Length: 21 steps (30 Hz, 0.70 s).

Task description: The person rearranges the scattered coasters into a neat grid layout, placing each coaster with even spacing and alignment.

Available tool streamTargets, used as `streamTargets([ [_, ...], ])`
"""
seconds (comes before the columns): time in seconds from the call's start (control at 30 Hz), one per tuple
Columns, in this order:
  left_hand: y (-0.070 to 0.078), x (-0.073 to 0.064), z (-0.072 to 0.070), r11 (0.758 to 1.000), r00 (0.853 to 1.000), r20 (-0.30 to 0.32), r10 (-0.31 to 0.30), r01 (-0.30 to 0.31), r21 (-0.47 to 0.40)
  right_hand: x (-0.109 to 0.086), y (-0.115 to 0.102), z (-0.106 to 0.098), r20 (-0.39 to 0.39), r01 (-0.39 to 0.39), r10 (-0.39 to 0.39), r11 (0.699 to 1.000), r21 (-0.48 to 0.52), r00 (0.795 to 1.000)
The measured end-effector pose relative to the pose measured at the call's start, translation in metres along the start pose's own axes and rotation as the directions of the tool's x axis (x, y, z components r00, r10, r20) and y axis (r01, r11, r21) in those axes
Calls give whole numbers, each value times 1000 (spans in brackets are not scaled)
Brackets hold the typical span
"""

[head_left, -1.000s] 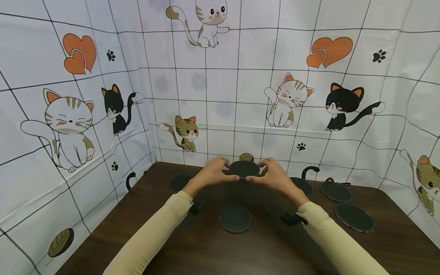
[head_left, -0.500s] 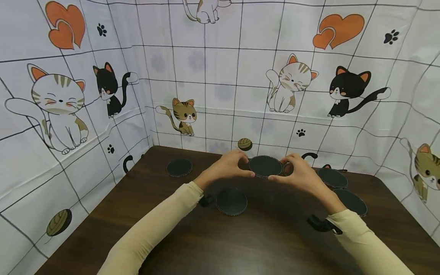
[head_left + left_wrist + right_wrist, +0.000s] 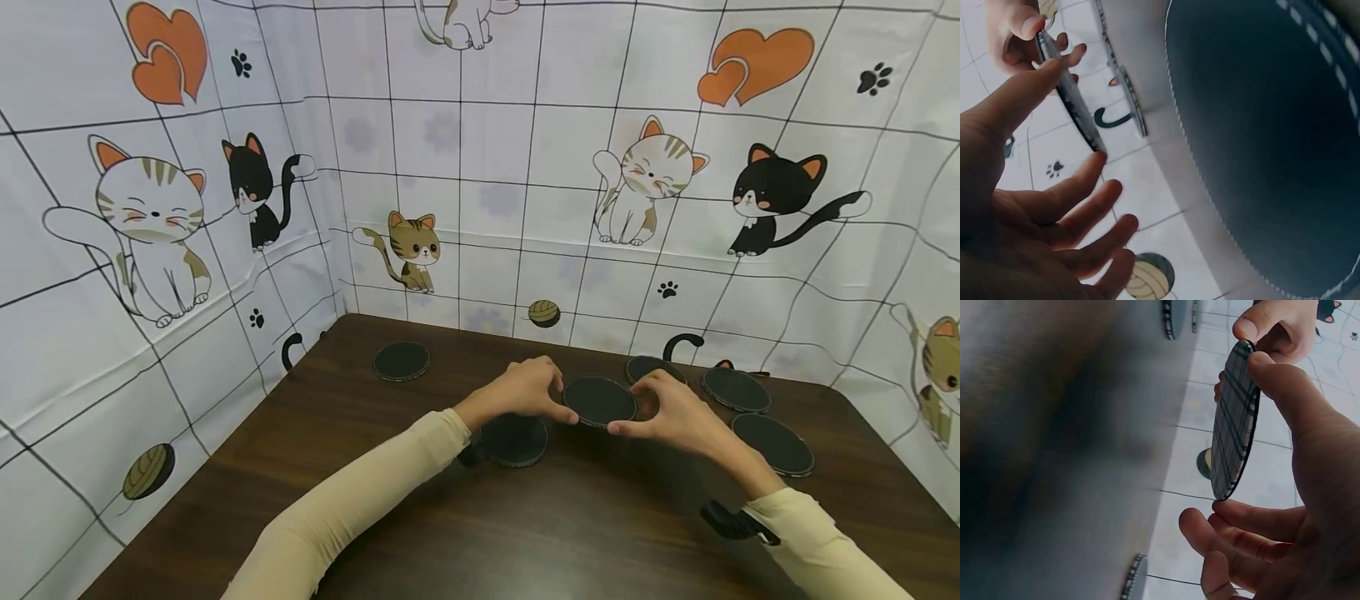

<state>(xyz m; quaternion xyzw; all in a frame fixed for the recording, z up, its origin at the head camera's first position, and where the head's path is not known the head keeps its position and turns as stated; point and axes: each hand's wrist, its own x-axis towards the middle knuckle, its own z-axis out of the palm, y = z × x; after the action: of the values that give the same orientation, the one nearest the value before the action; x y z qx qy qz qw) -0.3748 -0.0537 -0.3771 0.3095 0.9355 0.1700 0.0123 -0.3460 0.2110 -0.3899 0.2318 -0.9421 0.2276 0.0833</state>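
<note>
Between both hands a round dark coaster (image 3: 600,401) is held level over the table, dark face up. My left hand (image 3: 521,390) pinches its left edge between thumb and fingertips; my right hand (image 3: 678,417) does the same at the right edge. Its plaid underside shows in the right wrist view, where the coaster (image 3: 1235,422) is seen nearly edge-on. Below the left hand another dark coaster (image 3: 516,440) lies on the table, partly covered by that hand and wrist. It looms large in the left wrist view as a coaster (image 3: 1260,150) with a stitched-looking rim.
More coasters lie on the dark wooden table (image 3: 420,533): one coaster (image 3: 401,361) at the back left, and at the right a coaster (image 3: 654,368) behind the right hand, a coaster (image 3: 736,389) and a nearer coaster (image 3: 772,444). A cat-print sheet (image 3: 495,142) walls the table's back and sides.
Both hands have carried the coaster rightward, then lower and nearer to me, keeping their pinch throughout. The head view has tilted down, and the back right coaster has come out from behind the right hand.
</note>
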Motion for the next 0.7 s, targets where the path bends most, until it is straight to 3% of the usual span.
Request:
streamTargets([
  [0.3,10,-5,15,987,990,119,-81,63,150,-7,-1,15,86,-6,9,999,-36,996],
  [0.57,12,-8,21,985,981,171,-91,63,161,-10,-4,23,171,-67,90,989,-134,981],
  [0.7,13,-9,23,982,982,163,-92,62,179,-11,-10,25,184,-81,115,980,-184,976],
])
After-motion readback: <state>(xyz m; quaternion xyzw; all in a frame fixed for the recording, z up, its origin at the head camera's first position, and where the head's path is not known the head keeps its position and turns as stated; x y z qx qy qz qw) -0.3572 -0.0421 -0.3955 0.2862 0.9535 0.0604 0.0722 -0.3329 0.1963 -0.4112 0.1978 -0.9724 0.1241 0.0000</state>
